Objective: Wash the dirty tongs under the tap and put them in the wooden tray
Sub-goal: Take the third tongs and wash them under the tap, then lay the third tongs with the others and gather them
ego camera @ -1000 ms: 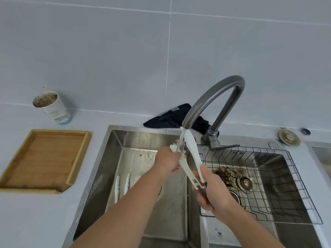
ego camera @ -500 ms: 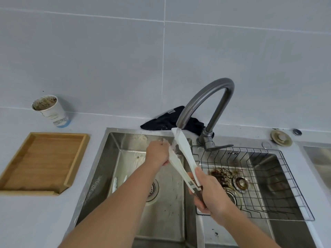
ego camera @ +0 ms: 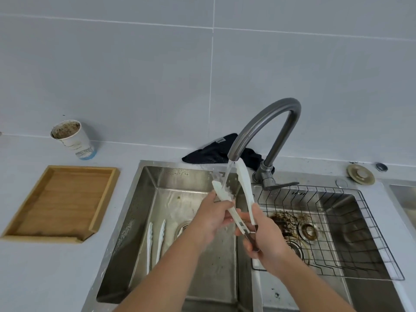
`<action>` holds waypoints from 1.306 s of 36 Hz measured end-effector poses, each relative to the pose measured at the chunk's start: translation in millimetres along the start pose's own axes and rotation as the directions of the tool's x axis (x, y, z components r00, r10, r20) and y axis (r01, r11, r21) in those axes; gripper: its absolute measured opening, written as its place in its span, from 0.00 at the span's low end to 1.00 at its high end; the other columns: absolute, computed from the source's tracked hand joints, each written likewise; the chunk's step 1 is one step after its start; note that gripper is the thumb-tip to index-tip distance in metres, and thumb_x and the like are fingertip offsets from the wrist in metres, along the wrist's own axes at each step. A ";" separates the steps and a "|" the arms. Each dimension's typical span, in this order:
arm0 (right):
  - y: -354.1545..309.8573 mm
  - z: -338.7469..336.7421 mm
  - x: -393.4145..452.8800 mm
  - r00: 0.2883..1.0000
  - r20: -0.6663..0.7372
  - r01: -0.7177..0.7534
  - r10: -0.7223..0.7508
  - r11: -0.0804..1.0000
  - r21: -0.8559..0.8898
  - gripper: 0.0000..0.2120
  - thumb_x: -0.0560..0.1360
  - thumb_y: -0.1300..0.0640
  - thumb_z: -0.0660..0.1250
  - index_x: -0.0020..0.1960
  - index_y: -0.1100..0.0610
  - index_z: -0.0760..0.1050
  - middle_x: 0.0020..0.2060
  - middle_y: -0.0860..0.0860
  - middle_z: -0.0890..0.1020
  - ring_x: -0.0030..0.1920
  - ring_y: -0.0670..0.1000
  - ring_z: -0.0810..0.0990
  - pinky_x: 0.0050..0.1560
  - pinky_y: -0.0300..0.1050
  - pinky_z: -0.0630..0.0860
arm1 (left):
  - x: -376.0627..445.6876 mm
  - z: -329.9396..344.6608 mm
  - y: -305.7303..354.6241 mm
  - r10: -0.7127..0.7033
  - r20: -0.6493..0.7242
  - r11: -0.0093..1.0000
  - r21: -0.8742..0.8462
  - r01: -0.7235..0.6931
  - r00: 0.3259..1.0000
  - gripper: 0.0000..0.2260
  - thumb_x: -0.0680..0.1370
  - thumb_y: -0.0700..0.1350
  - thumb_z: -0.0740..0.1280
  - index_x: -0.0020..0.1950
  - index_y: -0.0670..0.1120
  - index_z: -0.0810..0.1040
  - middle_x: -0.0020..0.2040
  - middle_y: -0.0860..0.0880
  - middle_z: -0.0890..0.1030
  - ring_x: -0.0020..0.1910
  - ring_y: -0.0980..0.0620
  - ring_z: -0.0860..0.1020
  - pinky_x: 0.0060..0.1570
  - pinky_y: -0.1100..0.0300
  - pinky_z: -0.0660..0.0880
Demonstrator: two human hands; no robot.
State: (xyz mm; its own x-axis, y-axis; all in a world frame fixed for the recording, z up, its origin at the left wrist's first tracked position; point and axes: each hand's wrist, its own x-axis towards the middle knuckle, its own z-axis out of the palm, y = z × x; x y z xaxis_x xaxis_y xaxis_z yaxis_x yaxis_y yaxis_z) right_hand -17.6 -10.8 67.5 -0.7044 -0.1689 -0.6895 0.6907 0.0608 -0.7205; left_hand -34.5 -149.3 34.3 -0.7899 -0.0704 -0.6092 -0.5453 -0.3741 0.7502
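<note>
We've got the white tongs (ego camera: 234, 199) spread under the running tap (ego camera: 265, 122), right hand (ego camera: 265, 242) gripping the hinge end, left hand (ego camera: 213, 219) pinching one arm. Washing's underway; the wooden tray (ego camera: 60, 199) holds nothing yet, and another pair (ego camera: 155, 242) waits in the sink (ego camera: 144, 199).

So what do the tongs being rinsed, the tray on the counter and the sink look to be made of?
Tongs: apparently white plastic, matte, with a darker piece near the hinge, possibly metal.
Tray: wood or bamboo, honey-coloured, visible grain lines, low sheen.
Sink: likely stainless steel, brushed grey, reflective walls with water spotting.
</note>
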 end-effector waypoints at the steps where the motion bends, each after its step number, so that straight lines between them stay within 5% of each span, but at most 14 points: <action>1: -0.9 0.2 0.2 1.000 -0.006 -0.007 0.007 1.000 0.025 0.28 0.84 0.40 0.52 0.54 0.60 0.82 0.31 0.55 0.79 0.22 0.49 0.68 0.23 0.39 0.60 | -4.3 1.3 -2.0 -0.003 0.025 1.000 -0.031 0.004 1.000 0.15 0.79 0.35 0.66 0.66 0.41 0.75 0.52 0.37 0.83 0.45 0.43 0.85 0.37 0.56 0.80; 5: -4.2 0.4 -1.1 1.000 0.010 0.004 -0.005 0.999 0.052 0.29 0.84 0.40 0.52 0.53 0.60 0.84 0.36 0.60 0.82 0.22 0.51 0.71 0.22 0.40 0.66 | -15.2 0.4 -6.7 0.024 -0.002 0.986 -0.164 -0.024 1.000 0.18 0.80 0.33 0.65 0.69 0.43 0.74 0.46 0.42 0.84 0.39 0.45 0.83 0.30 0.57 0.77; 11: -3.0 0.8 -5.1 0.993 -0.054 0.098 -0.101 0.993 -0.059 0.19 0.85 0.43 0.53 0.58 0.52 0.78 0.35 0.56 0.83 0.28 0.54 0.79 0.30 0.46 0.76 | -22.0 -11.2 -10.1 0.056 -0.057 0.974 -0.216 -0.067 0.997 0.23 0.80 0.34 0.66 0.73 0.49 0.71 0.47 0.43 0.83 0.45 0.47 0.84 0.49 0.51 0.84; 16: 0.8 4.7 -10.7 0.979 -0.090 0.173 -0.183 0.979 -0.110 0.07 0.84 0.52 0.61 0.60 0.48 0.75 0.42 0.59 0.83 0.28 0.52 0.77 0.30 0.47 0.75 | -28.7 -20.1 -15.9 0.048 -0.063 0.977 -0.204 -0.060 0.997 0.25 0.80 0.34 0.67 0.76 0.50 0.68 0.44 0.43 0.83 0.44 0.47 0.83 0.49 0.51 0.83; 19: 9.4 5.6 -9.7 0.973 -0.134 0.164 -0.190 0.968 -0.188 0.23 0.82 0.56 0.65 0.76 0.48 0.67 0.41 0.55 0.84 0.29 0.49 0.79 0.31 0.45 0.78 | -32.8 -29.8 -24.8 0.021 -0.057 0.983 -0.180 -0.031 0.998 0.26 0.80 0.35 0.67 0.77 0.51 0.68 0.43 0.44 0.84 0.43 0.48 0.84 0.53 0.50 0.83; 21: 13.8 8.1 -9.7 0.974 -0.138 0.152 -0.181 0.969 -0.193 0.24 0.82 0.59 0.66 0.76 0.49 0.67 0.41 0.53 0.84 0.28 0.47 0.79 0.30 0.43 0.78 | -35.5 -36.3 -29.3 -0.005 -0.067 0.984 -0.176 -0.007 0.998 0.26 0.80 0.35 0.68 0.76 0.51 0.69 0.42 0.45 0.85 0.43 0.48 0.83 0.52 0.50 0.83; 26: 29.4 28.3 -10.6 0.983 -0.119 0.116 -0.142 0.972 -0.206 0.16 0.81 0.63 0.66 0.51 0.39 0.73 0.40 0.54 0.84 0.32 0.50 0.80 0.39 0.51 0.82 | -40.9 -63.6 -40.3 -0.072 -0.109 0.985 -0.166 0.053 0.991 0.28 0.78 0.34 0.70 0.76 0.50 0.69 0.52 0.40 0.85 0.43 0.48 0.83 0.49 0.51 0.83; 31: 54.6 45.7 -2.8 0.993 -0.100 0.032 -0.058 0.969 -0.244 0.27 0.78 0.60 0.70 0.74 0.48 0.70 0.42 0.53 0.87 0.32 0.50 0.82 0.38 0.50 0.84 | -50.4 -90.2 -45.4 -0.091 -0.136 0.988 -0.140 0.072 0.986 0.31 0.79 0.35 0.69 0.79 0.50 0.63 0.52 0.40 0.84 0.44 0.47 0.82 0.51 0.50 0.83; 35: 71.1 60.0 -5.0 0.994 -0.110 -0.019 -0.003 0.979 -0.201 0.32 0.78 0.61 0.70 0.79 0.51 0.64 0.45 0.56 0.87 0.32 0.50 0.82 0.34 0.45 0.80 | -59.3 -110.8 -48.9 -0.126 -0.164 0.983 -0.153 0.101 0.978 0.30 0.80 0.36 0.68 0.79 0.48 0.61 0.50 0.37 0.82 0.41 0.47 0.82 0.28 0.62 0.79; 41: 88.6 87.7 -8.3 0.990 -0.115 -0.099 0.085 0.988 -0.121 0.32 0.79 0.64 0.69 0.79 0.53 0.62 0.45 0.56 0.86 0.29 0.49 0.83 0.29 0.41 0.78 | -67.3 -139.8 -65.4 -0.195 -0.175 0.978 -0.111 0.178 0.965 0.22 0.79 0.35 0.69 0.72 0.43 0.70 0.56 0.37 0.84 0.57 0.42 0.83 0.59 0.49 0.80; 47: 101.1 112.3 0.3 0.985 -0.110 -0.148 0.135 0.981 -0.123 0.31 0.78 0.65 0.69 0.78 0.51 0.64 0.43 0.57 0.87 0.35 0.53 0.86 0.32 0.43 0.79 | -73.4 -160.6 -72.1 -0.230 -0.109 0.970 0.055 0.237 0.967 0.25 0.78 0.37 0.71 0.70 0.58 0.72 0.54 0.43 0.86 0.54 0.43 0.85 0.49 0.52 0.83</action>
State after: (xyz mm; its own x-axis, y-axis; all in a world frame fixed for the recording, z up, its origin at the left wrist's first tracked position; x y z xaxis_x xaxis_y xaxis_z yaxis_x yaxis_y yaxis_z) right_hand 70.3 -115.2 2.7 -0.6184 -0.0501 -0.7843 0.7620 0.2061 -0.6140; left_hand 107.9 -265.7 -16.4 -0.6076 -0.0828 -0.7899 -0.7315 -0.3292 0.5972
